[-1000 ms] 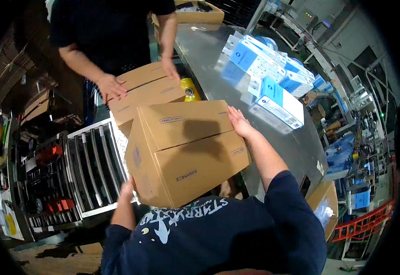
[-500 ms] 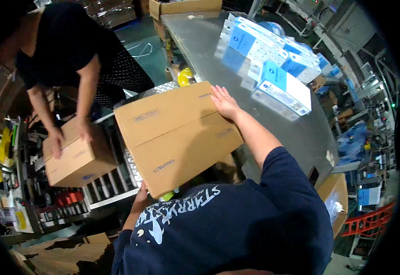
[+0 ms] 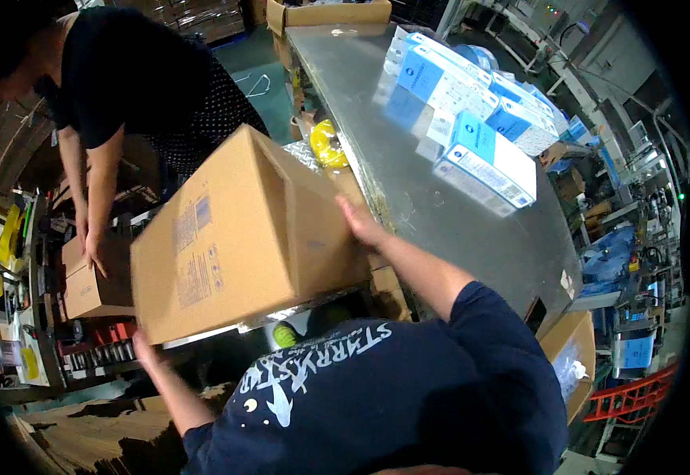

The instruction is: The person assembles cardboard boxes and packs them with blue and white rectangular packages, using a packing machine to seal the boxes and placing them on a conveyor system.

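left hand [image 3: 145, 350] and right hand [image 3: 366, 228] grasp the tilted carton [image 3: 226, 229] between their fingers; it seems stiff, smooth, best held at opposite ends.

Large box [image 3: 210, 245]: matt cardboard. Tabletop [image 3: 503, 245]: smooth, metal-looking, faint gloss. Shirt [image 3: 424, 388]: matt cloth.

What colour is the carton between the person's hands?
The carton is brown, best seen in the head view.

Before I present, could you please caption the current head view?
A person holds a tilted cardboard box beside a grey table bearing blue-and-white cartons.
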The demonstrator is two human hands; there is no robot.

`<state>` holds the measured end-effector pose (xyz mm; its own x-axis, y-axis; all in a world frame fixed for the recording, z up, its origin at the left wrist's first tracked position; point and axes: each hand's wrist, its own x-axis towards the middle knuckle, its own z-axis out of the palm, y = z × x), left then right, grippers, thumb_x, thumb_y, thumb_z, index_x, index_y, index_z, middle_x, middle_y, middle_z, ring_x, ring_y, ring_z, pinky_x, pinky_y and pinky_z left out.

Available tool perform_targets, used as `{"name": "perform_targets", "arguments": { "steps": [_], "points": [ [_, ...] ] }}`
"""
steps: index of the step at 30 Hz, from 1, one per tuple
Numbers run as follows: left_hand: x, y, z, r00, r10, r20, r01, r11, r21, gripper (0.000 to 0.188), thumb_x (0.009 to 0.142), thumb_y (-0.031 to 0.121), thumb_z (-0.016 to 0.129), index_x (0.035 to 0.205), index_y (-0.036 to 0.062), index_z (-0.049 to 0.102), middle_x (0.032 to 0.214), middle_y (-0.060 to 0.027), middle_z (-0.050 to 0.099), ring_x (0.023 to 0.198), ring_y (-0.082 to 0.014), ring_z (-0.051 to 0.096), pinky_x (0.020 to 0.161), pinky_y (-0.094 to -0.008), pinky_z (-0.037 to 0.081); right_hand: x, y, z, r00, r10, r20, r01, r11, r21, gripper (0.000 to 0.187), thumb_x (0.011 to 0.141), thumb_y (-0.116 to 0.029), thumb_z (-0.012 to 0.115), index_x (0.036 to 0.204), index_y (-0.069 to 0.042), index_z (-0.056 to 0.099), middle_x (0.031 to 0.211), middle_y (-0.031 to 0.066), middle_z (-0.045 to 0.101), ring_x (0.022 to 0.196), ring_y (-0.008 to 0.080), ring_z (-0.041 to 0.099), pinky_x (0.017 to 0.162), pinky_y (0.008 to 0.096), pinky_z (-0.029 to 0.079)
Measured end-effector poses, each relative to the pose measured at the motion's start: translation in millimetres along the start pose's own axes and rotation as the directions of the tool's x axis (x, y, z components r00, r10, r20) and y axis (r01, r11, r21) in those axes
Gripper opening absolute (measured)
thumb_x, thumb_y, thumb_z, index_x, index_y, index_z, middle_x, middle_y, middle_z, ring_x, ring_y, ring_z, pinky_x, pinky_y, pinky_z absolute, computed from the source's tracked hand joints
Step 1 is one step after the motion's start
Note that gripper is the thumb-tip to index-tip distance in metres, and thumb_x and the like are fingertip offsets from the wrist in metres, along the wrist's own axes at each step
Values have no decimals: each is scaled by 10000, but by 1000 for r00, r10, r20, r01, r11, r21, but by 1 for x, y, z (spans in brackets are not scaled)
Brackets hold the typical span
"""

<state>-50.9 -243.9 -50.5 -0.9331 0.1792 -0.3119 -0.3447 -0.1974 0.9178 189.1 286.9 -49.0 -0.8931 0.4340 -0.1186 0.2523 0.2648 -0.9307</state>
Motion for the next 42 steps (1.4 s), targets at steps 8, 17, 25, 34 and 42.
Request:
{"name": "perform_targets", "arguments": {
  "steps": [8,17,25,34,42],
  "points": [
    [-100,137,193,736,-151,659,-505,527,684,298,800,83,610,1089,23,572,1026,-92,607,921,-178,591,769,-310,487,-34,-135,53,952,71,297,-222,829,514,715,915,-562,352,1466,-199,77,1531,45,19,1402,257,4,1060,544,178],
    [27,70,133,640,-116,760,-743,162,650,399,836,178,603,1195,25,519,1286,-175,467,1137,-328,503,951,-369,415,-39,-72,11,990,101,100,52,400,-915,814,769,-540,598,1422,-198,253,1473,182,194,1367,384,110,1056,592,177],
    [72,55,106,931,285,227,-311,946,91,324,881,90,577,1193,31,515,1172,-80,561,1043,-173,559,883,-291,447,-30,-41,116,854,520,-29,-412,641,-648,1010,718,-361,656,1420,24,42,1468,268,92,1369,395,109,1070,508,240],
    [55,-61,188,869,-260,421,-53,796,602,722,835,214,656,1368,40,201,1072,-96,546,852,-207,559,714,-345,477,-58,-46,-32,884,270,381,-26,843,-538,713,768,-352,638,1362,-76,356,1353,202,402,1192,325,467,961,390,406],
    [66,-60,260,692,-639,336,-677,-411,611,621,826,419,555,1299,51,397,1076,-206,607,994,-345,603,846,-416,460,-48,-47,-344,819,312,-481,-465,-128,-876,401,751,-386,666,961,-45,642,974,142,646,911,290,616,736,412,503]
  ]
}}
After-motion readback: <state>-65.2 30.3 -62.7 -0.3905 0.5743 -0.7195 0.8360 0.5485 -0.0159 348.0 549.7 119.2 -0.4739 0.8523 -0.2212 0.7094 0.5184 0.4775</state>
